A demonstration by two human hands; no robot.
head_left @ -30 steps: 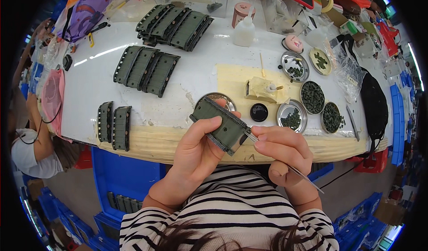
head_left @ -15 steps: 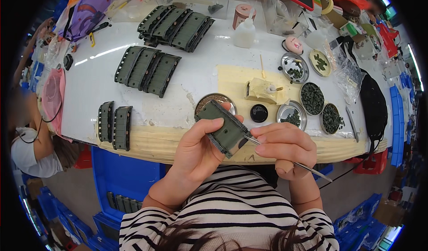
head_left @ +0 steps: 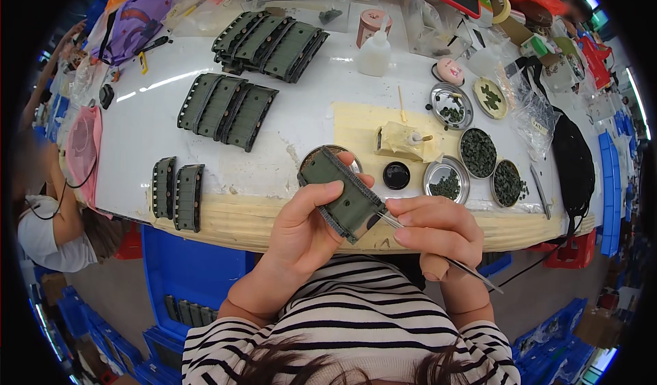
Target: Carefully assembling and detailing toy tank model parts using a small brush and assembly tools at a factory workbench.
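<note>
The left hand (head_left: 301, 221) holds a green piece (head_left: 342, 190), with its thumb flat on the front and its other fingers behind. The piece is tilted, up over the front edge of the desk (head_left: 137, 128), near the middle. It has bumpy dark strips on two sides and a small dark hole in its face.

The right hand (head_left: 441, 231) is closed around thin metal tweezers (head_left: 472, 271). Their tips are at the right end of the green piece. They are too small to tell if they pinch anything.

A round dish (head_left: 327, 148) peeks out behind the piece. To its right are a little black pot (head_left: 396, 175) and a shiny silver dish (head_left: 465, 173) with green bits inside. Two round tins, a top one (head_left: 478, 129) and a bottom one (head_left: 495, 190), hold more dark green bits nearer the right edge.

Two small green strips (head_left: 187, 197) stand side by side by the front left corner. A bigger green group (head_left: 239, 118) lies farther back, and a green pile (head_left: 291, 46) sits near the back edge. A white bottle (head_left: 375, 55) stands to the right of that pile.
</note>
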